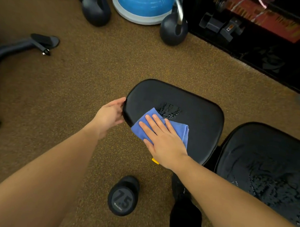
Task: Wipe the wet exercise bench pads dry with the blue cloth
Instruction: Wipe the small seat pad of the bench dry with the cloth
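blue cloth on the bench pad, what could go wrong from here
1. The blue cloth is small and folded; it may soak through before the back pad, heavily beaded with water, gets wiped.
2. The right hand could push the remaining droplets off the seat pad onto the floor near the dumbbell.

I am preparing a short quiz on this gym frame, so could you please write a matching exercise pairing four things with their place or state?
Column one:
1. blue cloth
2. left hand
3. back pad
4. dumbbell

Column two:
A. stands on the floor, marked 7.5
B. holds the seat pad's left edge
C. covered in water beads, not yet wiped
D. pressed flat on the seat pad under the right hand

Pairs: 1-D, 2-B, 3-C, 4-A
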Demonstrator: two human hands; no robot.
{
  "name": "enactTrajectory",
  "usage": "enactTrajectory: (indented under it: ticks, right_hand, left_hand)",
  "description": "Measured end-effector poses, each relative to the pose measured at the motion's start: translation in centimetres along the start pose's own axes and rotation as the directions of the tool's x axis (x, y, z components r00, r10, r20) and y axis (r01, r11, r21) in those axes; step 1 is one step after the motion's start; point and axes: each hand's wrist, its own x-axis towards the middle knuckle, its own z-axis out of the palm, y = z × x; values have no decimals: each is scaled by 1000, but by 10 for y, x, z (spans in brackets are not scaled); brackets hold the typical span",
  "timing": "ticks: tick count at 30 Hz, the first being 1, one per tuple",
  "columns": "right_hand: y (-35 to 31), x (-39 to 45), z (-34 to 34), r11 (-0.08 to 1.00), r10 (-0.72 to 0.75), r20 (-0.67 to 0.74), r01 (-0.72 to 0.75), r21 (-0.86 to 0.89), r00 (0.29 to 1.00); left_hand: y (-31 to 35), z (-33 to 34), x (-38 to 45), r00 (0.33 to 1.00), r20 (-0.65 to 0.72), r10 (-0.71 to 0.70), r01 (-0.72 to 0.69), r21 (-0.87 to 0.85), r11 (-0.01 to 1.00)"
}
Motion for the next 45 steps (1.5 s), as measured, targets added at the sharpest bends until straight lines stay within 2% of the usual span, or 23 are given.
enactTrajectory:
  ticks: [5, 8, 11, 13, 15, 17, 19, 21, 23, 24, 25, 34, 40, 43, 45]
  right_hand:
    - [-8, 23, 1, 996, -75, -14, 76, 37, 997]
    - [-5, 29, -7, 953, -235, -45, 240, 186, 971]
    - [-1, 17, -20, 902, -328, -169, 362, 237, 929]
    - [4, 2, -27, 902, -235, -228, 300, 311, 945]
    - [17, -10, -35, 891, -62, -324, 199, 409, 944]
    - [43, -12, -50, 880, 116, -416, 101, 465, 902]
    - [85, -6, -60, 892, 210, -443, 15, 452, 872]
    - [130, 1, -63, 913, 226, -307, -91, 398, 924]
    - [161, 2, -57, 942, 190, -12, -179, 283, 982]
    - [168, 0, -50, 957, 160, 86, -176, 232, 983]
    - [169, -1, -45, 966, 128, 112, -149, 212, 985]
    - [112, -18, -35, 978, -28, 58, 15, 209, 998]
    - [85, -27, -25, 942, -132, 38, 113, 316, 991]
    - [75, -23, -34, 821, -58, 27, 32, 570, 998]
    - [66, -19, -49, 638, 106, 40, -99, 764, 994]
  left_hand:
    - [6, 0, 3, 999, -1, -42, 42, -9, 999]
    - [6, -1, 6, 999, -3, -33, 33, 9, 999]
    - [7, 3, 8, 998, -42, 38, -35, 75, 997]
    - [5, 7, 10, 992, -78, 96, -83, 151, 985]
    - [2, 9, 10, 986, -89, 139, -117, 218, 969]
    - [-1, 11, 9, 983, -62, 173, -145, 315, 938]
    - [-3, 12, 8, 978, -31, 206, -176, 407, 896]
    - [-4, 12, 9, 975, -34, 219, -185, 420, 888]
    - [-6, 12, 11, 972, -49, 231, -191, 410, 892]
    - [-6, 12, 11, 970, -54, 235, -194, 408, 892]
    - [-7, 12, 12, 970, -59, 235, -193, 400, 896]
    - [-10, 16, 9, 965, -111, 236, -186, 341, 921]
    - [-7, 18, 3, 966, -130, 224, -163, 366, 916]
    - [-9, 23, -8, 901, -224, 373, -237, 467, 852]
    - [-8, 32, -24, 840, -272, 470, -304, 483, 821]
